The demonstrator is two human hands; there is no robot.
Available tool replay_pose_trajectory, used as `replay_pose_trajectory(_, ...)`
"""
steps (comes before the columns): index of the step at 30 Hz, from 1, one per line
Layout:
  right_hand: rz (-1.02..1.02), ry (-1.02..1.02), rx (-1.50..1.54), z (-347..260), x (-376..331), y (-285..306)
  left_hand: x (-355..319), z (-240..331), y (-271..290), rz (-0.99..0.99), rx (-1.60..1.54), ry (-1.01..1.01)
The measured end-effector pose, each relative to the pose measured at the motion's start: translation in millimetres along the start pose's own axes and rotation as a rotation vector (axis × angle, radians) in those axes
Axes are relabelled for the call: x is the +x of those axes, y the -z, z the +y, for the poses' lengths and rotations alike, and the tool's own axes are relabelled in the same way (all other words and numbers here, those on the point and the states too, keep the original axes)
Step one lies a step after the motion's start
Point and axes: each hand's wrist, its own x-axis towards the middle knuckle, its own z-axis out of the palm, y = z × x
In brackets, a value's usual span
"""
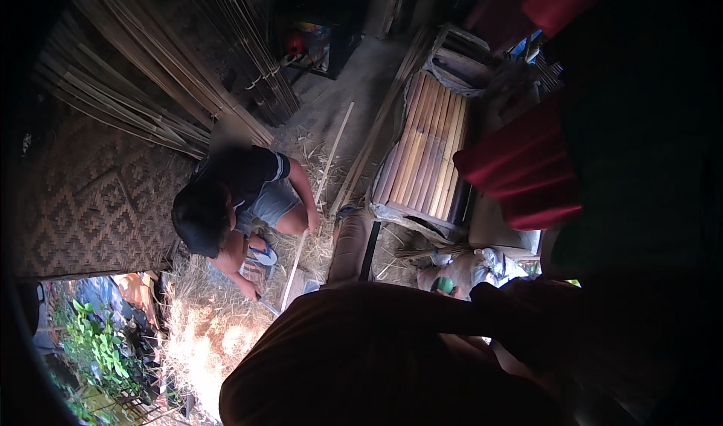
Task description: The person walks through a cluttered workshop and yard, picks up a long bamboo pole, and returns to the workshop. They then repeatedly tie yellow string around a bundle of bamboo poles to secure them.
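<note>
Neither own grip shows, so its state cannot be told; a co-worker's hand [247, 287] holds a blade [268, 305], the pale strip [324, 174] near that grip.

"What am I getting from the head camera?"

"I see a crouching co-worker [245, 174] in a dark top: one hand [312, 220] at a long pale strip [331, 155], the other hand [247, 286] holding a slim tool [268, 305]."

"And around them?"

"I've got straw-like shavings [199, 305] underfoot, a woven panel [105, 193] at left, bamboo slats [425, 140] at right."
</note>
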Motion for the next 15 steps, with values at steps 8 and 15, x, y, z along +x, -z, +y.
replay_pose_trajectory(8, 0.093, -0.029, 0.108, -125, 169, -81, -26, -86, 251, -0.319, -0.092, -0.07)
replay_pose_trajectory(15, 0.223, -0.262, 0.223, -182, 231, -113, -41, -113, 478, -0.371, -0.19, -0.044)
